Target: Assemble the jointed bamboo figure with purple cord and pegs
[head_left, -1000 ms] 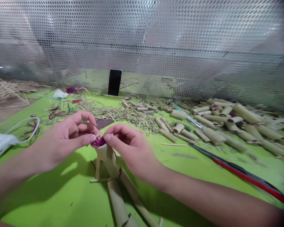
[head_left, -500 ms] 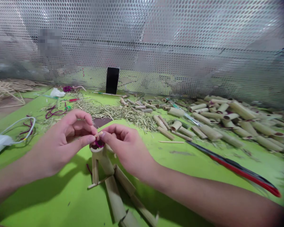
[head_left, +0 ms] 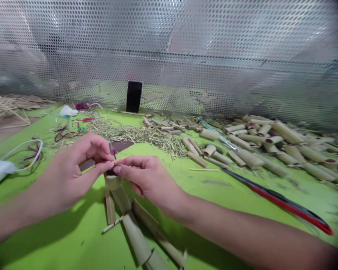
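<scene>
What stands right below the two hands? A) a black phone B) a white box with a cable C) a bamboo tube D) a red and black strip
C. The left hand and right hand meet just above an upright bamboo tube.

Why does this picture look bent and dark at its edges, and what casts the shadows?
In the head view, the perforated metal screen bows, suggesting a wide-angle lens, and the right edge darkens; in the head view, the left hand and right hand cast soft shadows on the green surface; in the head view, the bamboo tubes look slightly blurred.
</scene>
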`<state>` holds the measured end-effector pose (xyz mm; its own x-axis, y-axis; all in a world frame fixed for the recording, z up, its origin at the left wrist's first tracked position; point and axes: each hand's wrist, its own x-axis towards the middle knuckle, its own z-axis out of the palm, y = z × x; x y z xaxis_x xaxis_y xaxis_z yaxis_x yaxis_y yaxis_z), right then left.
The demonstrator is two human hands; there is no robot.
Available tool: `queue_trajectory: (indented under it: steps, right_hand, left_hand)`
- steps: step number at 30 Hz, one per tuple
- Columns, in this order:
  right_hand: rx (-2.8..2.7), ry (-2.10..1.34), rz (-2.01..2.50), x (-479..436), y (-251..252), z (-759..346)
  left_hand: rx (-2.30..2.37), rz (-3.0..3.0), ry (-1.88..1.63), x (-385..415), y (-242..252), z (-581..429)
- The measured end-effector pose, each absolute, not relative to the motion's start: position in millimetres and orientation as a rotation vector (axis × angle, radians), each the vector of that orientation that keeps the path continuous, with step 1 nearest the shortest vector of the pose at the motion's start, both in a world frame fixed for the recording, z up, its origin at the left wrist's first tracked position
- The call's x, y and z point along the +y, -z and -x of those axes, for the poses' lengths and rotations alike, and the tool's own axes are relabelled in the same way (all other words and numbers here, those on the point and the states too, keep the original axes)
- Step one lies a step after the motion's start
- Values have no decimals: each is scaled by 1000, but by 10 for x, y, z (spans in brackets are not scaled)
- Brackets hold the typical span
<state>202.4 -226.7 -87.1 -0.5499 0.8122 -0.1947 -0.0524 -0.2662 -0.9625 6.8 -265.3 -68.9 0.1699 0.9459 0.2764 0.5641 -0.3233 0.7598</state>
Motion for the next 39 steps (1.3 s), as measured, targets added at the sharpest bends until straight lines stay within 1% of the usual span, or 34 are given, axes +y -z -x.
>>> queue_trajectory:
  steps: [4, 9, 13, 20, 32, 39]
  right_hand:
    - [-1336, -1927, 939, -2288, 867, -2009]
    - [-1295, -1882, 903, -2344, 869, -1952]
    - [-1340, -1850, 922, -2356, 898, -1936]
    - [-1487, -1670, 940, -2347, 978, -1967]
    - [-1678, -1762, 939, -2285, 801, -1994]
    - [-1538, -1887, 915, -2215, 859, -2003]
  left_hand:
    - [1442, -2039, -1026, -2667, 683, -78]
    - [1596, -2201, -1017, -2689, 651, -93]
    - [1651, -2202, -948, -2691, 627, -61]
    - [1590, -2181, -808, -2655, 582, -31]
    - [1531, -2418, -964, -2676, 673, -85]
    - [1424, -2479, -1011, -2683, 708, -54]
